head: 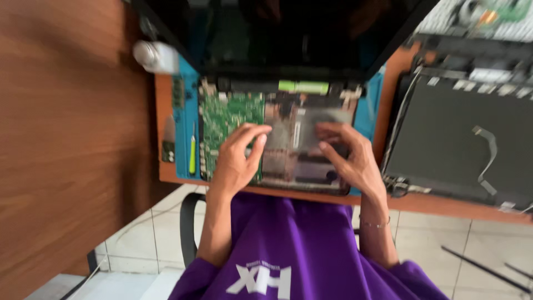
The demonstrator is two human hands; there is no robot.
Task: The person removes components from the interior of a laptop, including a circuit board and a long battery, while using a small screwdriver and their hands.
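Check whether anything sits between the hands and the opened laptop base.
Nothing visible does: the left hand and the right hand already rest their fingers on the opened laptop base, beside its green circuit board.

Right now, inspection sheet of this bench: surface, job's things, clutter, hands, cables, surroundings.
Surface: orange-brown desk with a blue work mat under the job.
Job's things: opened laptop base, lid up; green circuit board exposed on its left side.
Clutter: yellow-handled screwdriver on the mat; white cylinder at the mat's far corner; second dismantled laptop beside it.
Hands: left hand at the board's edge, right hand on the base's dark part; picture blurred, grip unclear.
Cables: flat ribbon cable on the second laptop.
Surroundings: wood panel, tiled floor.
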